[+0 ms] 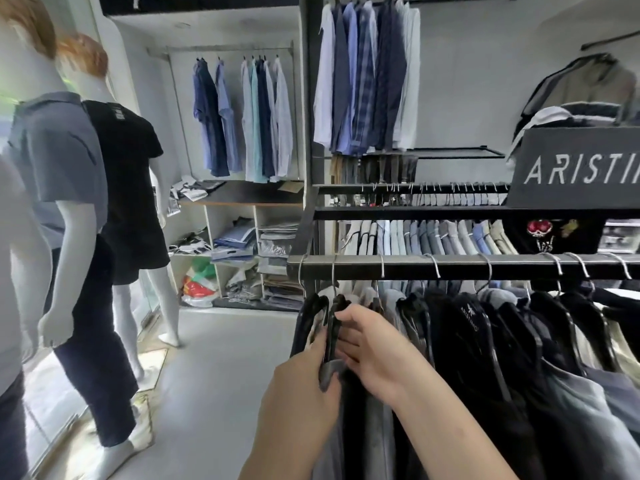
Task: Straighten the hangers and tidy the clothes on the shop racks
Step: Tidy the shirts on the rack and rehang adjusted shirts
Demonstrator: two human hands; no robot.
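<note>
Left hand point(302, 375) grips the lower end of a black hanger point(333, 327), fingers curled round it. Right hand point(377, 348), at its 3 o'clock, pinches the same hanger between thumb and curled fingers. The hanger hangs second from the end of the front rail point(450, 266), toward 6 o'clock in view, beside dark garments point(467, 341). Mannequins point(69, 168) stand at 9 o'clock.

mannequins point(86, 202) left | rack point(450, 266) right | shelves point(239, 244) behind
</note>
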